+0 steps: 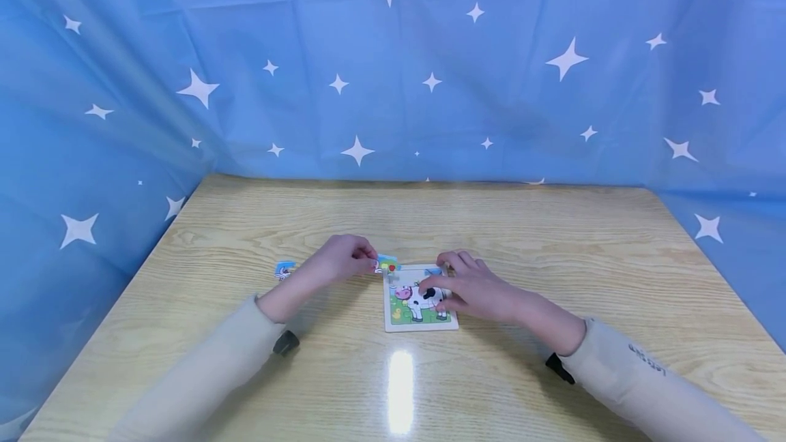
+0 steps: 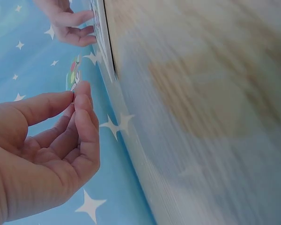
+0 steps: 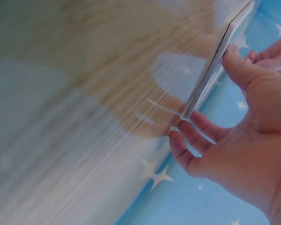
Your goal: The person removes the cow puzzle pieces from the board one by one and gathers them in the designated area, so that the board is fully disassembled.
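Note:
My left hand (image 1: 344, 258) pinches a jigsaw puzzle piece (image 1: 389, 264) between thumb and fingertips, just off the far left corner of the puzzle board (image 1: 394, 327). Blue, green and red show on this piece, seen nearly edge-on in the left wrist view. The board lies flat and carries a cow picture (image 1: 417, 302), with a pale bare strip along its upper part. Over the board's right side spreads my right hand (image 1: 482, 292), its fingertips at the far right corner and right edge. In the right wrist view, its fingers (image 3: 192, 136) are loosely bent along the board's edge.
Another puzzle piece (image 1: 284, 269), blue and white, lies on the wooden table (image 1: 528, 224) beyond the left forearm, partly covered by it. A blue star-patterned cloth (image 1: 393, 87) hangs along the table's back and sides.

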Tool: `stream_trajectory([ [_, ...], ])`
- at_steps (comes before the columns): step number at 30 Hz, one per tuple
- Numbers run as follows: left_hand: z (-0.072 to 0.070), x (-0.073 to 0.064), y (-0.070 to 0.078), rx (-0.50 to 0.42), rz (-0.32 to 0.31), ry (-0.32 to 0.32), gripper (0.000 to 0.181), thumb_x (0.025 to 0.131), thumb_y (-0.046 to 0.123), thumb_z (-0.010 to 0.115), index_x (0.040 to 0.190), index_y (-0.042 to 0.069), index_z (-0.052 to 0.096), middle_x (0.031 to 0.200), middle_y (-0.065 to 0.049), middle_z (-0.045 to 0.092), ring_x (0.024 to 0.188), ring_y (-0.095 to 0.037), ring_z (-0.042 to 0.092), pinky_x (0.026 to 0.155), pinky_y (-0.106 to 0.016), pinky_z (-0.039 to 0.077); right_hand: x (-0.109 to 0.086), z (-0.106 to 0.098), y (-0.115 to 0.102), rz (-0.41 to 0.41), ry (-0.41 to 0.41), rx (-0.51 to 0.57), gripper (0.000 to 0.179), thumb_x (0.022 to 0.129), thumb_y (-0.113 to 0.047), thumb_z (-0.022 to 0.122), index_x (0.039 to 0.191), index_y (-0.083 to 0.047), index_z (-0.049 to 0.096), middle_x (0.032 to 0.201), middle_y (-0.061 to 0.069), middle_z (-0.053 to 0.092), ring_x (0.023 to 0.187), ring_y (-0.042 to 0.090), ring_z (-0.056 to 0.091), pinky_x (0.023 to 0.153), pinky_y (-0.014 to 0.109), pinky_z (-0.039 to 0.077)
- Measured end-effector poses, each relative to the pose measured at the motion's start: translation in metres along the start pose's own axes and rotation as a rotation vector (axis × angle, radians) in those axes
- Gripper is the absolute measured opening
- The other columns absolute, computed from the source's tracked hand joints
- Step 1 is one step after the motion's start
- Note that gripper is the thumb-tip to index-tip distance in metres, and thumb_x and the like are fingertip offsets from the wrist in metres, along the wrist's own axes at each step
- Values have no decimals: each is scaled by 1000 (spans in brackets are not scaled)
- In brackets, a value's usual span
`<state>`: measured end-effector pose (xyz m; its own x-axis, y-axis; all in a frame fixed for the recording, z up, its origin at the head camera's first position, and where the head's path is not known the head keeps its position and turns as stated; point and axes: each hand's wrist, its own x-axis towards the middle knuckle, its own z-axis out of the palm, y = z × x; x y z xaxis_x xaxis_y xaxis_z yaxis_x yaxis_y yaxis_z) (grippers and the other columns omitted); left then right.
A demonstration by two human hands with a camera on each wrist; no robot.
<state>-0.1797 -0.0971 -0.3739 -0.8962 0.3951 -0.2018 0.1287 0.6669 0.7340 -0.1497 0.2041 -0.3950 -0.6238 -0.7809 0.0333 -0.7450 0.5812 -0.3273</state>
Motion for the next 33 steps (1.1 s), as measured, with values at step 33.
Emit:
stream_trajectory([
  [33, -35, -38, -37, -30, -61, 58, 12, 103, 2, 69, 109, -7, 74, 93, -11, 76, 85, -19, 67, 75, -31, 54, -2, -1, -2, 18, 5, 10, 31, 105, -21, 78, 134, -27, 69, 144, 23, 52, 132, 47, 48, 98, 72, 48],
])
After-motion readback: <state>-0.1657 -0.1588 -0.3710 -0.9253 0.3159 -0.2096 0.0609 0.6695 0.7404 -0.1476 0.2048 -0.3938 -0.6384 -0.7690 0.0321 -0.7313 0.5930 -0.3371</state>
